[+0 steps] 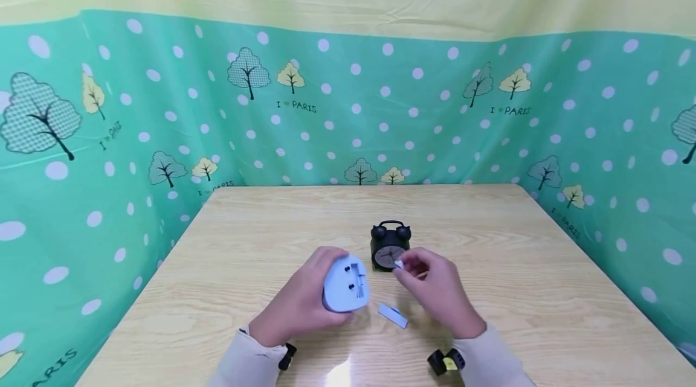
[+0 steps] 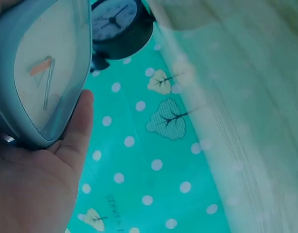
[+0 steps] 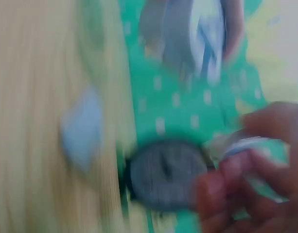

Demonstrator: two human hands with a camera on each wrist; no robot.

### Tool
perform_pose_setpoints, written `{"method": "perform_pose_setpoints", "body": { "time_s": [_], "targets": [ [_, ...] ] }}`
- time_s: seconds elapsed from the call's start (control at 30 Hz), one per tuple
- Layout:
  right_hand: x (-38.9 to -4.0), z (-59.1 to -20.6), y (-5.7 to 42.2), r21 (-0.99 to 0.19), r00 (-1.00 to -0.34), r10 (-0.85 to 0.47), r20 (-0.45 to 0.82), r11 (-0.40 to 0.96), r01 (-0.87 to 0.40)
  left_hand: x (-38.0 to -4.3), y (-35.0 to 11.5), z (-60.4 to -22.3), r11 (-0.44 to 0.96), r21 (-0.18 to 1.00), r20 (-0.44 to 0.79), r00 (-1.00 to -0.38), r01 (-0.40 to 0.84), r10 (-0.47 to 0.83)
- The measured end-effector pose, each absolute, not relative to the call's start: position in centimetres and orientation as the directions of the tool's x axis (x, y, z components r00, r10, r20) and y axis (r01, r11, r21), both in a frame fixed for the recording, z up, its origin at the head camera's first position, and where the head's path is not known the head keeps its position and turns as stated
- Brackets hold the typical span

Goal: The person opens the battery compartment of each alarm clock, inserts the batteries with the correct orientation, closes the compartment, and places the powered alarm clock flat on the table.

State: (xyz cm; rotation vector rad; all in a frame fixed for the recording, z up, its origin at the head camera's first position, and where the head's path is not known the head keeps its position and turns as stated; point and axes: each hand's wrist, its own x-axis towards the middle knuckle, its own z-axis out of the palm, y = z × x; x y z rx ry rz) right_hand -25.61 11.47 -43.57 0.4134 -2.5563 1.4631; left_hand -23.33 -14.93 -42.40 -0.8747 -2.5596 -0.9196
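My left hand (image 1: 304, 296) grips a light blue desk clock (image 1: 339, 293) round its sides, above the table. Its back faces the head camera, showing two black knobs and an uncovered battery compartment. The clock's dial (image 2: 46, 63) shows in the left wrist view. To the right, my right hand (image 1: 435, 284) pinches a small pale battery (image 1: 399, 264) between thumb and fingers; it is mostly hidden, and blurred in the right wrist view. Between the hands a light blue battery cover (image 1: 393, 316) lies on the table.
A black twin-bell alarm clock (image 1: 389, 246) stands upright on the wooden table (image 1: 261, 224), just beyond my right hand. A green and yellow patterned cloth (image 1: 380, 103) hangs behind the table and along both sides.
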Motion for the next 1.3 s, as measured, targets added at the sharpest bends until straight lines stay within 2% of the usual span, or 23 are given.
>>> {"method": "perform_pose_setpoints", "body": {
  "time_s": [0.1,0.2,0.3,0.4,0.53,0.6,0.7,0.8,0.87,0.9,0.97,1.1,1.3],
  "targets": [
    [-26.1,-44.1,12.9,-0.741,-0.981,-0.165,0.098,0.647,-0.183,-23.5,-15.3,-42.3,0.613,0.53,0.406,-0.81,0.585,0.422],
    [-26.3,-44.8,13.5,-0.686,-0.98,-0.201,0.013,0.71,-0.155,-23.6,-15.6,-42.4,0.607,0.559,0.371,-0.825,0.565,0.427],
    [-26.1,-45.0,13.1,-0.622,-0.973,-0.202,0.115,0.749,-0.229,-23.7,-15.7,-42.6,0.605,0.565,0.355,-0.827,0.561,0.436],
    [-25.4,-44.8,12.1,-0.52,-0.937,-0.28,0.21,0.779,-0.35,-23.8,-15.8,-42.6,0.609,0.555,0.357,-0.823,0.567,0.442],
    [-24.1,-44.3,10.5,-0.45,-0.875,-0.445,0.188,0.753,-0.48,-23.6,-15.7,-42.4,0.616,0.533,0.38,-0.815,0.58,0.438],
    [-23.8,-44.2,10.2,-0.487,-0.865,-0.475,0.161,0.724,-0.488,-23.5,-15.5,-42.3,0.617,0.519,0.403,-0.806,0.591,0.434],
    [-23.8,-43.7,10.2,-0.66,-0.905,-0.395,0.156,0.64,-0.393,-23.2,-15.1,-42.1,0.628,0.479,0.447,-0.786,0.614,0.427],
    [-24.0,-42.9,10.2,-0.871,-0.957,-0.243,0.157,0.423,-0.25,-22.8,-14.6,-41.9,0.652,0.412,0.495,-0.757,0.637,0.426],
    [-23.6,-42.3,9.7,-0.944,-0.971,-0.154,0.181,0.251,-0.216,-22.4,-14.1,-41.7,0.674,0.362,0.524,-0.738,0.644,0.424],
    [-23.5,-42.2,9.3,-0.96,-0.973,-0.126,0.195,0.177,-0.215,-22.2,-13.8,-41.7,0.685,0.342,0.537,-0.732,0.643,0.42],
    [-23.1,-42.2,8.7,-0.96,-0.967,-0.083,0.241,0.122,-0.25,-21.9,-13.2,-41.6,0.698,0.316,0.562,-0.719,0.643,0.408],
    [-22.8,-42.7,7.9,-0.932,-0.941,-0.048,0.336,0.126,-0.34,-21.6,-12.6,-41.7,0.703,0.281,0.619,-0.683,0.653,0.388],
    [-22.8,-42.8,7.9,-0.93,-0.94,-0.029,0.341,0.136,-0.341,-21.8,-12.3,-41.9,0.697,0.256,0.645,-0.655,0.67,0.393]
  ]
}}
